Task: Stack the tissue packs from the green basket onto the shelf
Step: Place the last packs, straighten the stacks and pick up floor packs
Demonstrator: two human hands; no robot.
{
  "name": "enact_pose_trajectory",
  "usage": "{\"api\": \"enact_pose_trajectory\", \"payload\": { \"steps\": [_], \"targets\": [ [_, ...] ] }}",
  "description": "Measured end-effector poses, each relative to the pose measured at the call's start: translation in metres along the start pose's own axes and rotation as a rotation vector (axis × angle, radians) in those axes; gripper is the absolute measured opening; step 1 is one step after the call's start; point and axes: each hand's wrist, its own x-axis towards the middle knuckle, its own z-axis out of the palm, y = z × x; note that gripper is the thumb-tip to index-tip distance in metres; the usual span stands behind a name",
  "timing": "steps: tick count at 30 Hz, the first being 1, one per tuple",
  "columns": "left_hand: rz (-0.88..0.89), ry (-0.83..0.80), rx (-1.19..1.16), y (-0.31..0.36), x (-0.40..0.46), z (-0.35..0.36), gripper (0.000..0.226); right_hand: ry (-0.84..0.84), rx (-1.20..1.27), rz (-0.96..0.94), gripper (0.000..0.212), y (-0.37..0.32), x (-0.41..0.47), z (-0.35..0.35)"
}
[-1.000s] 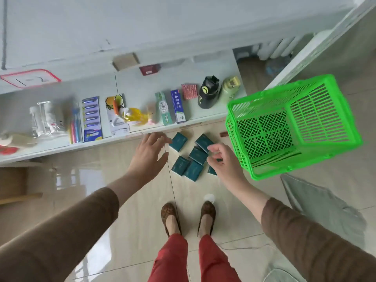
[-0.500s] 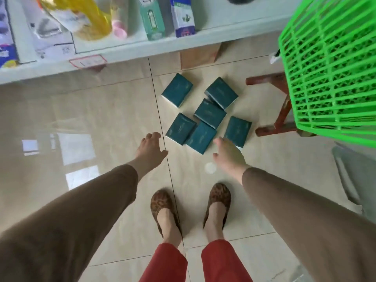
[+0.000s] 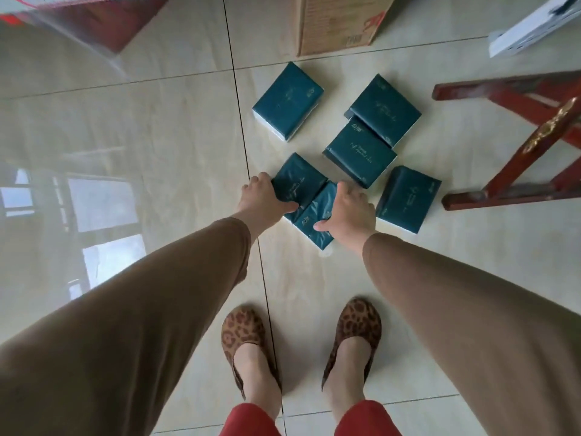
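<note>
1. The floor (image 3: pixel 157 127) was glossy pale tile, with window light reflected on its left part.
2. The left hand (image 3: pixel 262 198) reached down in a brown sleeve and gripped the left near pack (image 3: pixel 297 180): thumb curled onto its near edge, the other fingers wrapped over its far-left corner.
3. That pack lay on the tiles, touching the right near pack (image 3: pixel 317 212) along one edge.
4. The right hand (image 3: pixel 352 212) gripped the right near pack — thumb pressed on its near side, fingers curled over its top. Whether either pack was off the floor could not be told.
5. Four more dark green tissue packs lay flat on the tiles beyond and beside the hands:
   - the far left pack (image 3: pixel 287 100), apart from the others;
   - the far right pack (image 3: pixel 385 108), with one edge overlapped by the middle pack (image 3: pixel 360 154);
   - the right pack (image 3: pixel 408 198), just beside the right hand.
6. A cardboard box (image 3: pixel 339 20) stood on the floor beyond the packs.
7. Red wooden furniture legs (image 3: pixel 509 165) stood to the right of the packs — near the right pack, not touching it.
8. A white box edge (image 3: pixel 534 29) showed at the upper right.
9. Two leopard-print shoes (image 3: pixel 242 332) stood on the tiles nearest the camera, below red trouser hems.
</note>
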Motion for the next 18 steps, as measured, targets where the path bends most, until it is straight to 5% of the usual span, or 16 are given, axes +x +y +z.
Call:
{"api": "enact_pose_trajectory", "payload": {
  "steps": [5, 9, 18],
  "targets": [
    [-0.038, -0.045, 0.06, -0.003, -0.017, -0.011, 0.064, -0.215, 0.094, 0.075, 0.08, 0.01, -0.011, -0.021],
    [-0.044, -0.018, 0.019, -0.007, -0.077, -0.055, 0.059, -0.232, 0.33, 0.137, 0.072, 0.009, -0.073, -0.062],
    [0.037, 0.187, -0.35, 0.058, -0.328, -0.266, 0.05, -0.115, 0.733, -0.037, 0.055, -0.013, -0.288, -0.294]
  ]
}}
